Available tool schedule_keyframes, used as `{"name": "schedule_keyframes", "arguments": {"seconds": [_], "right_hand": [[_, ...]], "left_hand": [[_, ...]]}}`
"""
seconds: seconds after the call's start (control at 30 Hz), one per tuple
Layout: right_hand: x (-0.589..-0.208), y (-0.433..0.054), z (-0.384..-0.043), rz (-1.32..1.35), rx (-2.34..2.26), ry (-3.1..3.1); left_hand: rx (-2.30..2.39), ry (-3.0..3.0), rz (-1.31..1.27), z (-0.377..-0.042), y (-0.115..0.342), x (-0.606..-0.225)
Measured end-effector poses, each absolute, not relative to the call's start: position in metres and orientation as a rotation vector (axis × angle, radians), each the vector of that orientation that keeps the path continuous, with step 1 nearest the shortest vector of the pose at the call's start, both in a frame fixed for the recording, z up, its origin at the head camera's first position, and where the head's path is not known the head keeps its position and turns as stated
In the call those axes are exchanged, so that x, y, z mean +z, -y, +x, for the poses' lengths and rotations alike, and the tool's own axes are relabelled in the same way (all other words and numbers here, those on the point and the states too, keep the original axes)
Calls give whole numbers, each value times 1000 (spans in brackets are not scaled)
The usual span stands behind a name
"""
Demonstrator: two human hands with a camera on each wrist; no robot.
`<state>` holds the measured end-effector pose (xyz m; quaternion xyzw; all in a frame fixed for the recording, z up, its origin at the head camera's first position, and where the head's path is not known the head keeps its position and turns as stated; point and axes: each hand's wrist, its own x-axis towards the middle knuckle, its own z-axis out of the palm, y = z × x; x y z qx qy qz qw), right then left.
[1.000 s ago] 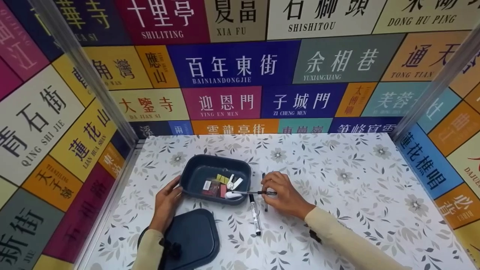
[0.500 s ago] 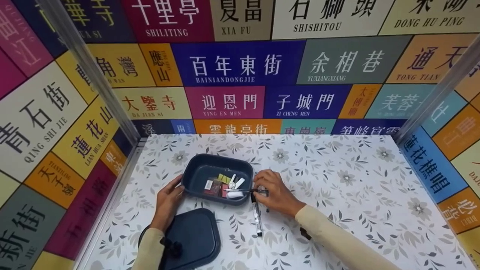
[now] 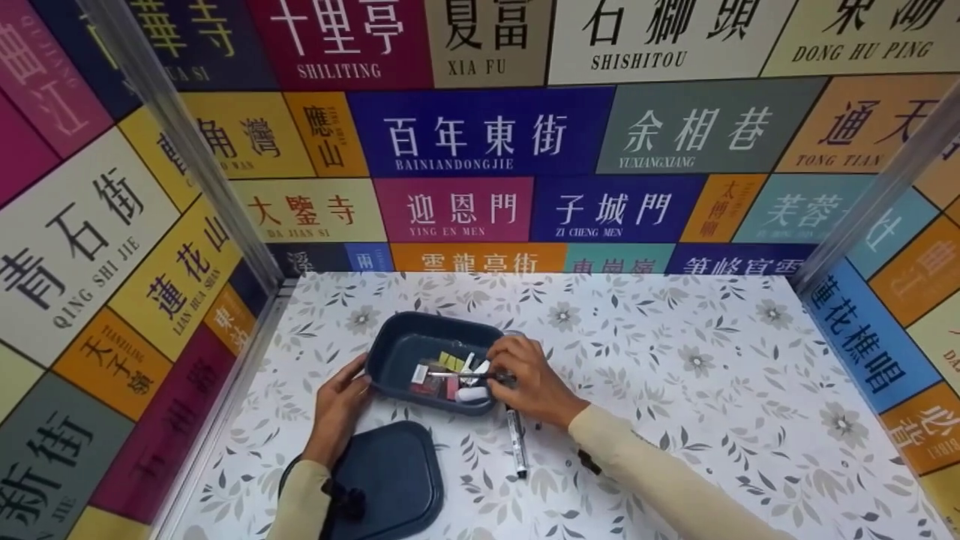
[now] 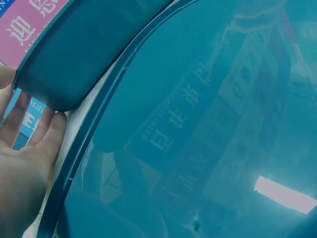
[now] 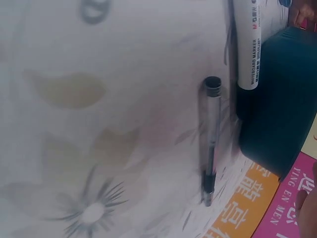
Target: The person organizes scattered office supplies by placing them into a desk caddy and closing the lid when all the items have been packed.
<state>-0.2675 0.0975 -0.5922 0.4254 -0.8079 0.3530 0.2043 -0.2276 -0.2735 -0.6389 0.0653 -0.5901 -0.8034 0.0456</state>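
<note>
A dark blue plastic box (image 3: 401, 352) stands uncovered on the table. My left hand (image 3: 339, 401) grips its left end, the thumb at the rim and the fingers against the outer wall, as the left wrist view shows. Above the box's right side, my right hand (image 3: 532, 379) pinches a slim pen (image 3: 457, 374), which points left over the contents. Inside lie yellow pieces (image 3: 451, 361), a pink block (image 3: 452, 387), a rounded white item (image 3: 471, 394) and other small things. A whiteboard marker (image 3: 517, 442) and a clear pen with black ends (image 5: 213, 129) lie right of the box.
The dark blue lid (image 3: 394, 480) lies flat in front of the box, beside my left forearm. Sign-printed walls (image 3: 480, 135) enclose the flower-patterned table (image 3: 675, 450) at the back and sides.
My right hand has moved left with the pen, from beside the box to over its right rim. The left hand stays on the box.
</note>
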Motion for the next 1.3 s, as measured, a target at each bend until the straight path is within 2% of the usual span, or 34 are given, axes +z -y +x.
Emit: {"name": "schedule_keyframes", "arguments": {"seconds": [1.3], "right_hand": [[-577, -40, -297, 1053, 1009, 2409]], "left_hand": [[-2491, 1782, 158, -227, 276, -638]]}}
